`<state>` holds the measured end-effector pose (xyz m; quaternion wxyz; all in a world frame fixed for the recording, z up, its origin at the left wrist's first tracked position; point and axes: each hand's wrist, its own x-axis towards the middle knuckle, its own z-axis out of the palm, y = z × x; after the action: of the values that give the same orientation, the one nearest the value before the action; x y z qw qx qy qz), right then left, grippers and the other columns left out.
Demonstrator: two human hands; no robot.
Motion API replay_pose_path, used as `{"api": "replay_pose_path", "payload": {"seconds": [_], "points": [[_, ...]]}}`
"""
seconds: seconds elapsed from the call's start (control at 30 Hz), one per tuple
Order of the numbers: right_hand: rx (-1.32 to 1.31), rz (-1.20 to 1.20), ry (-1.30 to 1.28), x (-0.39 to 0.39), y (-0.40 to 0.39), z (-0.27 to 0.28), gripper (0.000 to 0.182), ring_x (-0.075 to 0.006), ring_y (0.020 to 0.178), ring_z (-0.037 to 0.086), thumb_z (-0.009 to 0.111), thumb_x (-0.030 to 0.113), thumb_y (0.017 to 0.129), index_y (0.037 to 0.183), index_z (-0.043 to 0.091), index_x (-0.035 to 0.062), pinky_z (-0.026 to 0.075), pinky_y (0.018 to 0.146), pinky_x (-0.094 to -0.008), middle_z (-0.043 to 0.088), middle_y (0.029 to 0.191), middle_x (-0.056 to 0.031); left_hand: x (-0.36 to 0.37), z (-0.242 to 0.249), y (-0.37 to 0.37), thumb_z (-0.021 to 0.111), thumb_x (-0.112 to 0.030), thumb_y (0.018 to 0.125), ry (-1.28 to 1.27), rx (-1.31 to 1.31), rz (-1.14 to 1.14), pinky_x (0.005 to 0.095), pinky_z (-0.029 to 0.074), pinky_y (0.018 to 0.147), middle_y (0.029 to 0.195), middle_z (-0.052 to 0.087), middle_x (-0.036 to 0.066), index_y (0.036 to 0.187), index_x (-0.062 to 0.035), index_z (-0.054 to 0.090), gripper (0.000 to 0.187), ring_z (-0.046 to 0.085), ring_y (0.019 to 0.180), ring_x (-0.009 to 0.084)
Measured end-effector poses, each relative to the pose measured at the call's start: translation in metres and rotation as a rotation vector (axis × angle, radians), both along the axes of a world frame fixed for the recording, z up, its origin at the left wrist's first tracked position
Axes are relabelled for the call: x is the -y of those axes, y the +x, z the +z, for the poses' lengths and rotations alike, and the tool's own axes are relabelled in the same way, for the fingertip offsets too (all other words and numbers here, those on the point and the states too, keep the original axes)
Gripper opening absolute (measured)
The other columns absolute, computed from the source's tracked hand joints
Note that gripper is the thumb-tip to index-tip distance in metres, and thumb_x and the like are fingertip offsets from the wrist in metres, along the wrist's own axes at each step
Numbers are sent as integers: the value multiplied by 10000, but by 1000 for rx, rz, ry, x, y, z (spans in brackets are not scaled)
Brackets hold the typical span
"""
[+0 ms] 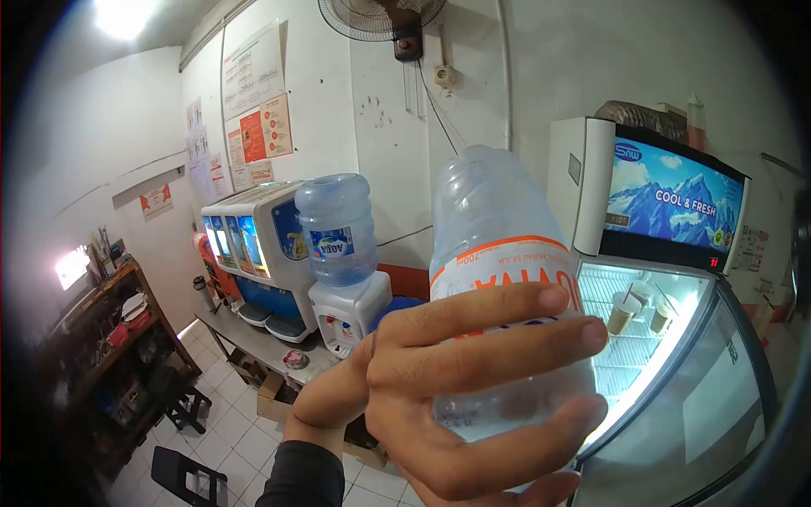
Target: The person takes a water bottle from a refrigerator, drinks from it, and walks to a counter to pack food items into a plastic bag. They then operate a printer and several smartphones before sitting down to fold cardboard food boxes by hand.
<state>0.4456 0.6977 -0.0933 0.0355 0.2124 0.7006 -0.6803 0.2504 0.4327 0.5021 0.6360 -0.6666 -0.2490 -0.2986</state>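
My left hand [422, 397] is wrapped round a clear plastic water bottle [498, 203], held very close to the camera. The bottle is tipped base up, and the print on its orange and white label [515, 264] reads upside down. My fingers lie across the label and the lower part. The bottle's neck and mouth are out of sight below. A black sleeve [304, 477] covers the forearm of this hand. My right hand does not show.
A lit display fridge [608, 355], its glass door [718, 380] ajar, holds several drink cups [623, 313]. To the left stand a water dispenser [342, 313] with a blue gallon jug [338, 232], a drink machine [253, 245], black stools [182, 473] and a wooden shelf [127, 338].
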Motion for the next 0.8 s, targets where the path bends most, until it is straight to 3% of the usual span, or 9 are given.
{"api": "replay_pose_path", "payload": {"seconds": [0.1, 0.2, 0.37, 0.5, 0.6, 0.63, 0.7, 0.8], "points": [[-34, 30, 36, -7, -7, -35, 276, -385, 1250, 480, 588, 107, 874, 1146, 629, 86, 398, 1047, -485, 609, 1232, -162, 5, 5, -3, 838, -51, 656, 6, -55, -1, 443, 549, 957, 1197, 553, 10, 1310, -298, 487, 782, 629, 1078, 271], [-41, 43, 59, 9, -16, 42, 278, -383, 1245, 484, 589, 108, 874, 1149, 627, 85, 399, 1044, -482, 609, 1230, -164, 8, 9, -8, 830, -63, 665, 7, -99, -3, 451, 552, 952, 1196, 559, 25, 1308, -289, 486, 763, 633, 1070, 286], [-48, 58, 88, 15, -25, 68, 282, -380, 1237, 489, 592, 110, 874, 1153, 626, 85, 402, 1040, -477, 610, 1228, -166, 12, 14, -14, 816, -84, 680, 1, -166, 0, 464, 559, 943, 1193, 570, 51, 1304, -273, 485, 732, 640, 1057, 311], [-47, 74, 116, 10, -29, 53, 285, -378, 1230, 494, 595, 112, 874, 1156, 624, 84, 404, 1037, -473, 611, 1225, -168, 14, 18, -19, 806, -100, 692, 2, -215, 9, 474, 564, 936, 1191, 578, 72, 1302, -261, 484, 708, 645, 1046, 330], [-46, 81, 133, -54, -61, -258, 287, -376, 1225, 497, 597, 114, 875, 1159, 623, 83, 406, 1034, -470, 611, 1224, -170, 16, 19, -22, 798, -112, 700, -2, -245, 10, 481, 567, 931, 1190, 584, 87, 1300, -252, 483, 691, 649, 1038, 345], [-46, 83, 138, -38, -55, -166, 288, -376, 1224, 498, 597, 114, 875, 1160, 623, 83, 407, 1033, -469, 611, 1223, -170, 16, 20, -23, 795, -117, 703, -2, -254, 9, 484, 568, 929, 1189, 587, 92, 1299, -249, 483, 685, 650, 1035, 350], [-43, 86, 147, 11, -36, 69, 290, -375, 1220, 500, 599, 115, 875, 1161, 622, 83, 408, 1032, -467, 612, 1222, -171, 17, 21, -25, 790, -125, 709, 0, -272, 13, 489, 571, 926, 1188, 591, 102, 1298, -243, 482, 674, 652, 1030, 360], [-42, 94, 164, -52, -66, -234, 292, -373, 1215, 504, 600, 117, 875, 1164, 621, 82, 409, 1029, -464, 612, 1220, -172, 19, 23, -29, 782, -137, 718, 0, -302, 20, 497, 575, 921, 1187, 597, 118, 1296, -234, 481, 658, 656, 1022, 375]]}}
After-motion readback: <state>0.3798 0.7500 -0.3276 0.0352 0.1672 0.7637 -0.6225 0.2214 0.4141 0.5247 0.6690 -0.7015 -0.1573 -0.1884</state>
